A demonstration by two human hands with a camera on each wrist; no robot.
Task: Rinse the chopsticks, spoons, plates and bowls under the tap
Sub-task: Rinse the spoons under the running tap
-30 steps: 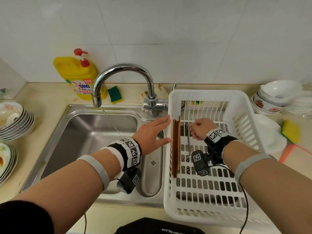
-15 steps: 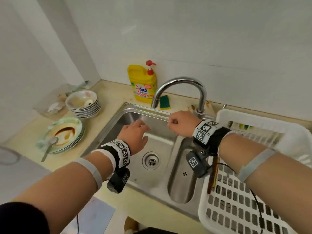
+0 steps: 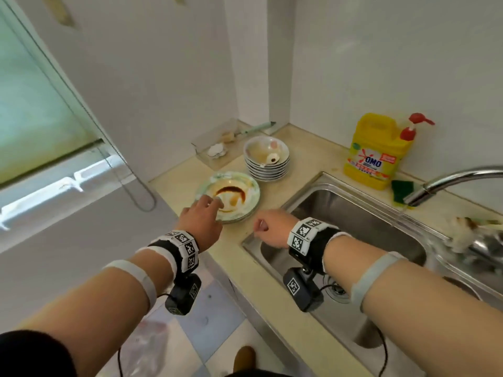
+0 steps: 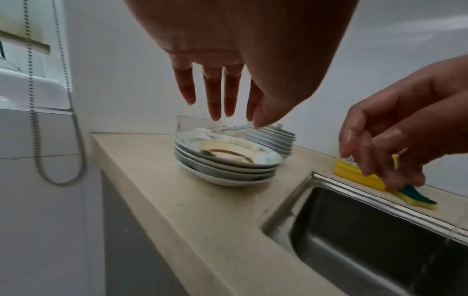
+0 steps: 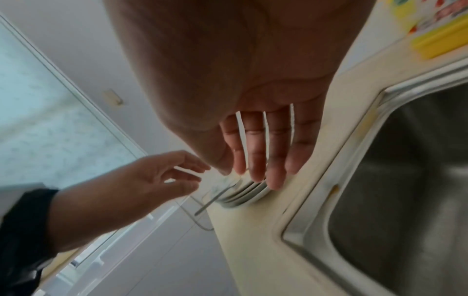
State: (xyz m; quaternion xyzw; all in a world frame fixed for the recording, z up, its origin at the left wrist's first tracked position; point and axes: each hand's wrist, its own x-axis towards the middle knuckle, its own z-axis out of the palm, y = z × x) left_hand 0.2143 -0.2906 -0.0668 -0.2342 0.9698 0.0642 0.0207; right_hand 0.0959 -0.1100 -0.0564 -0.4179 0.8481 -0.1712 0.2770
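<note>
Both hands have swung away from the sink to the counter: the left hand (image 3: 202,221), fingers spread and empty, now hovers over the near rim of the sauce-stained plates (image 3: 239,197). The right hand (image 3: 272,229), loosely curled and empty, hangs just beside them, so picking up a dirty plate seems next.
</note>
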